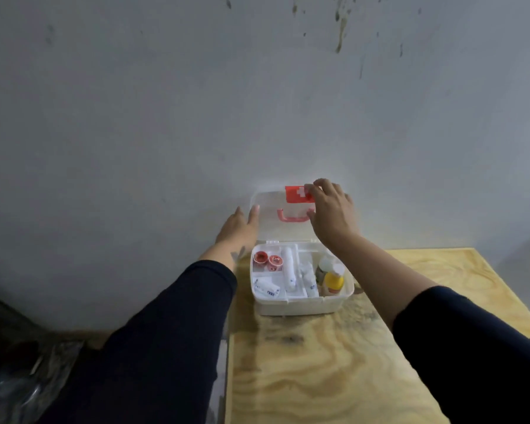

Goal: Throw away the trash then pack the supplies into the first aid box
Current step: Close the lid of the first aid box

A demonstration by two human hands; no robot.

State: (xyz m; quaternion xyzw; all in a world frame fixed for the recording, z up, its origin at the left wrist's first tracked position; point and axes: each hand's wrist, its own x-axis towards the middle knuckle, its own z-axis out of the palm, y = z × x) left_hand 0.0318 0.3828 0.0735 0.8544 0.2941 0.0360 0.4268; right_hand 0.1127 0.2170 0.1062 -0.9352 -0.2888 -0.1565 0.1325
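Observation:
A white first aid box [300, 306] stands on the wooden table against the wall, its lid [273, 223] raised upright. The lid bears a red cross label [296, 195] and a pink handle [289, 217]. Inside the tray lie two red tape rolls [266, 260], white bandage rolls [289, 270], a yellow bottle [334, 281] and a clear bottle beside it. My left hand [239, 224] rests flat at the lid's left edge. My right hand [331, 209] grips the lid's upper right part, fingers over the label.
The plywood table [318, 362] runs from the wall toward me; its left edge is near my left sleeve. A dark bin with a clear plastic bag [28, 384] sits on the floor at the lower left. The grey wall stands right behind the box.

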